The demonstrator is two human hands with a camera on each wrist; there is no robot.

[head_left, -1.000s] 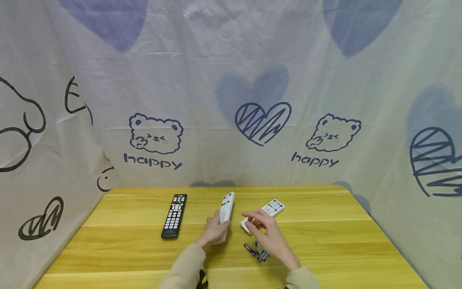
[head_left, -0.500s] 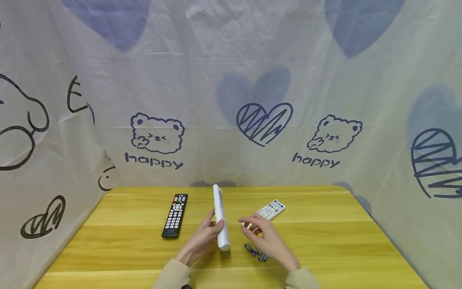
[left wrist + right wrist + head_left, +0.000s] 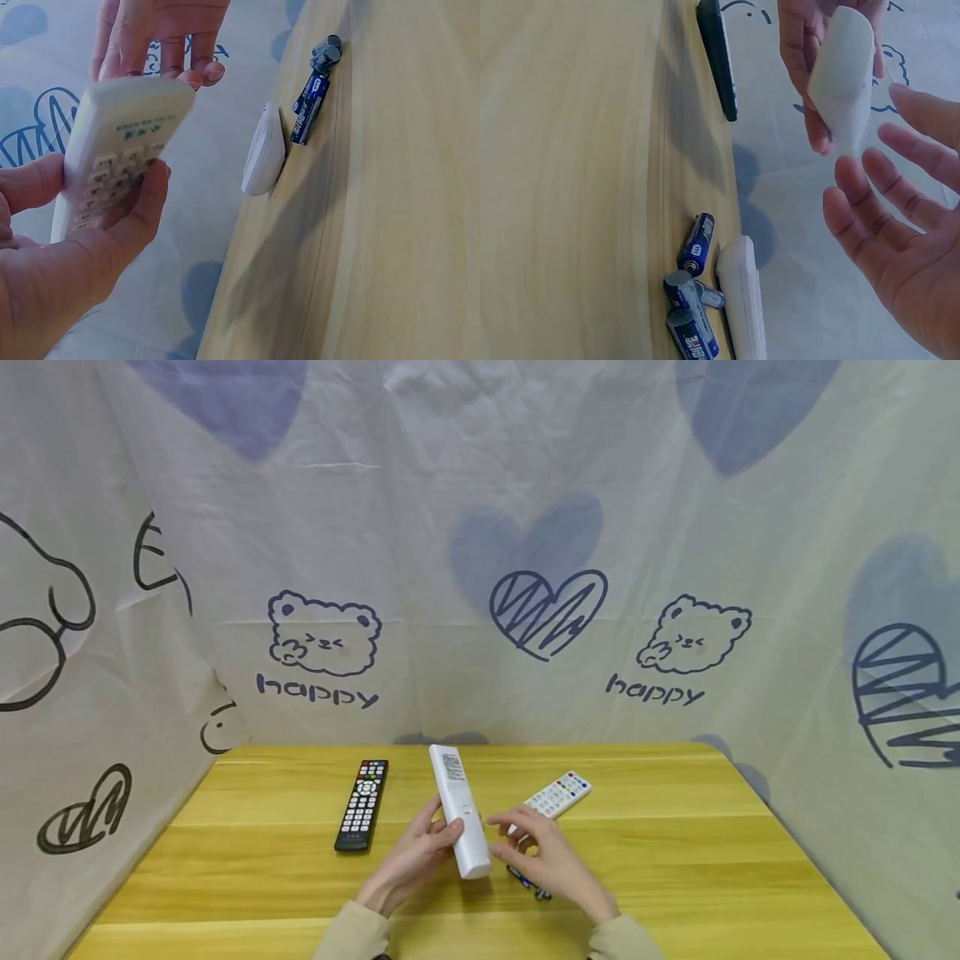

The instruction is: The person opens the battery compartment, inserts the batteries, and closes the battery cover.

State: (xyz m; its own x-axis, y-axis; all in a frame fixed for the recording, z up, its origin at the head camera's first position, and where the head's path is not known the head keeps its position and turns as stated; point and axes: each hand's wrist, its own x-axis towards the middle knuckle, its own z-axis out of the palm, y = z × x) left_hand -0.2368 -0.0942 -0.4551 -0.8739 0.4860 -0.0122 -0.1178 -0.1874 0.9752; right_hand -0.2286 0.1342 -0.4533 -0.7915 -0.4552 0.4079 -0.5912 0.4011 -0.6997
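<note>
My left hand [image 3: 412,862] grips a white remote control [image 3: 459,817] above the table, thumb on one edge and fingers round the other. Its back, with a printed label near the far end, faces up in the head view; the left wrist view shows the button side of this remote [image 3: 124,169]. Beside its near end hovers my right hand [image 3: 553,858], fingers loosely bent and holding nothing, fingertips close to the remote. Below the right hand lie several blue-and-grey batteries [image 3: 697,244], partly hidden by it in the head view.
A second white remote [image 3: 561,793] lies at an angle behind my right hand, buttons up. To the left a black remote [image 3: 362,806] lies on the wooden table [image 3: 247,860]. A printed cloth [image 3: 435,693] hangs behind the table's far edge.
My left hand has turned the white remote from buttons up, over its edge, to back up. The right hand has shifted slightly left towards it.
</note>
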